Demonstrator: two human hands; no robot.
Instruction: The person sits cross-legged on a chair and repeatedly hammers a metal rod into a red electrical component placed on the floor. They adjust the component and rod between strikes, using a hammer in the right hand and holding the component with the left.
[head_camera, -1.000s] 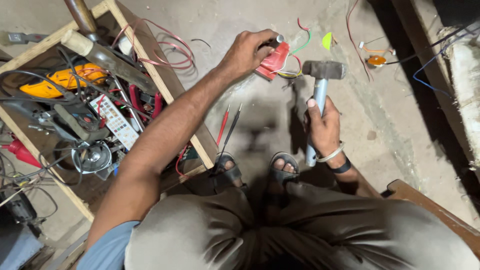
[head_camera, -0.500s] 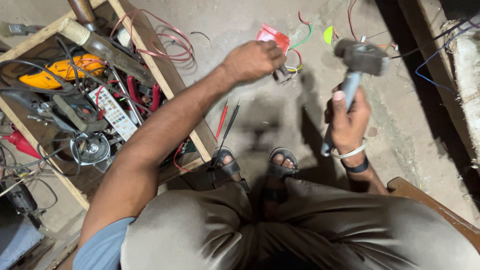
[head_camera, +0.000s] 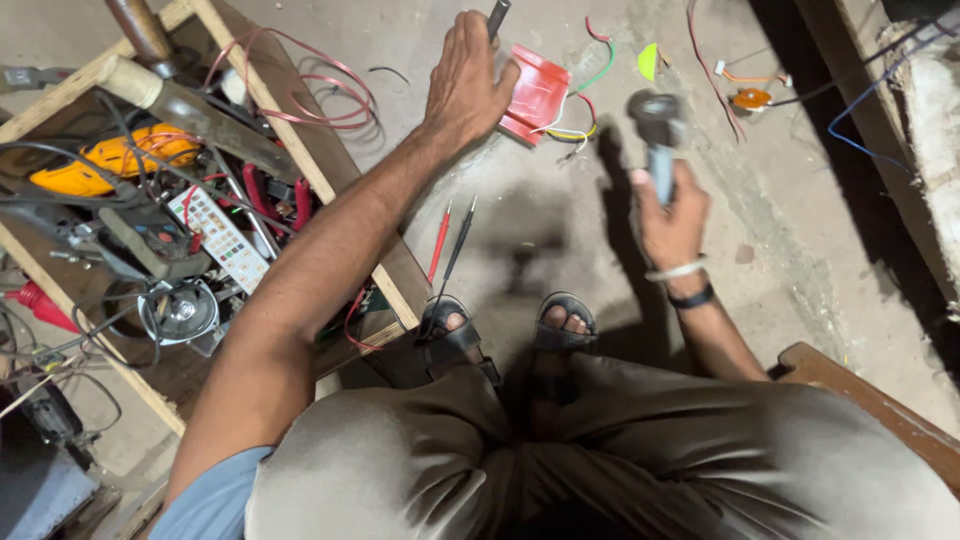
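My left hand (head_camera: 465, 85) reaches forward over the concrete floor, closed around a dark metal rod (head_camera: 497, 15) that stands up from its fingers. Just right of that hand a red plastic box (head_camera: 540, 95) lies on the floor, with red, yellow and green wires running out of it. My right hand (head_camera: 675, 215) grips the grey handle of a hammer (head_camera: 655, 115). The hammer is lifted off the floor, its head pointing up towards me, to the right of the red box.
A wooden crate (head_camera: 330, 190) at the left holds a yellow meter (head_camera: 100, 165), tools and tangled wires. A red and a black probe (head_camera: 447, 240) lie by my sandalled feet (head_camera: 510, 325). An orange part (head_camera: 750, 98) with wires lies at the far right, and wooden furniture (head_camera: 860, 395) stands at the lower right.
The hammer has risen from resting head-down on the floor to held up in the air. My left hand has moved forward, and the red box now lies on the floor beside it.
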